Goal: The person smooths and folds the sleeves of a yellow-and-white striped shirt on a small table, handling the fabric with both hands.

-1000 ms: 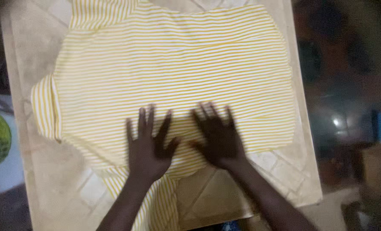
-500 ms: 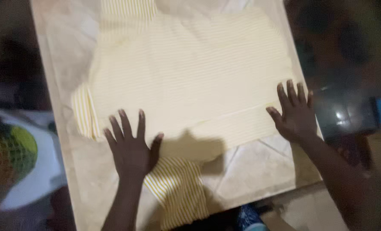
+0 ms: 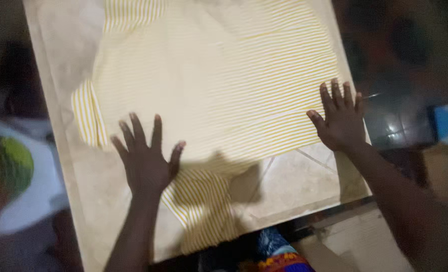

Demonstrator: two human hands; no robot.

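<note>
Far left, off the table: a blurred green-and-white object (image 3: 10, 186), kind not readable.

Table (image 3: 68, 166): pale tiled top, runs near to far, edges visible left and right.

Striped garment (image 3: 219, 85): yellow/white, laid flat, covers most of the tabletop. One sleeve (image 3: 88, 121) sticks out at the left edge. A second striped part (image 3: 204, 211) trails off the near edge and hangs partly over it.

L hand (image 3: 146, 161): flat, palm down, fingers spread; nothing grasped. Rests on the garment's near-left hem, beside the trailing part.

R hand (image 3: 341, 123): also flat, fingers spread; no grip, pressing only. Sits on the near-right corner of the garment, at the table's right edge.

Near edge, below the table: a bit of blue/patterned cloth (image 3: 279, 252), partly hidden.

Risks, as judged:
- Overhanging part may drag the cloth toward the near edge; cause: its weight, w/ only palm pressure holding.
- R hand close to the table edge; a push rightward could slide the corner off.
- Uneven palm pressure may bunch the fabric btwn the hands.
</note>
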